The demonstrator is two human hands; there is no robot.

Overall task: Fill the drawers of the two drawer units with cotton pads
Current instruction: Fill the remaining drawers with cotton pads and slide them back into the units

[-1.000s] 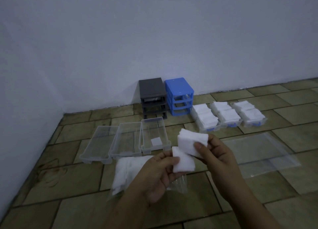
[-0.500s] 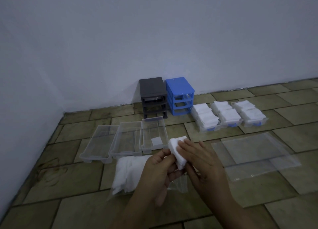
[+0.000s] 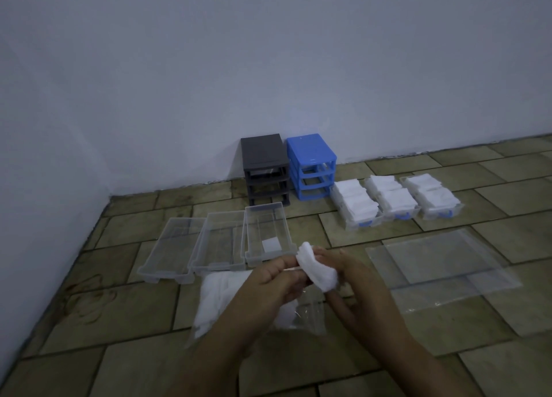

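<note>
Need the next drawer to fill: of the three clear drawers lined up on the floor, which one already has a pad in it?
The rightmost clear drawer, nearest the grey drawer unit; one white pad lies on its bottom. The other two show nothing inside.

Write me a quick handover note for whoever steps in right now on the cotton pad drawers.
Left hand and right hand: both hold one small stack of cotton pads between them, above the floor.
Bag of cotton pads: on the floor under the hands.
Done: three blue-handled drawers are piled full, right of the blue drawer unit.
Left: three clear drawers in front of the grey drawer unit; the rightmost has one pad, the others look empty. All six drawers are out of the units.
</note>
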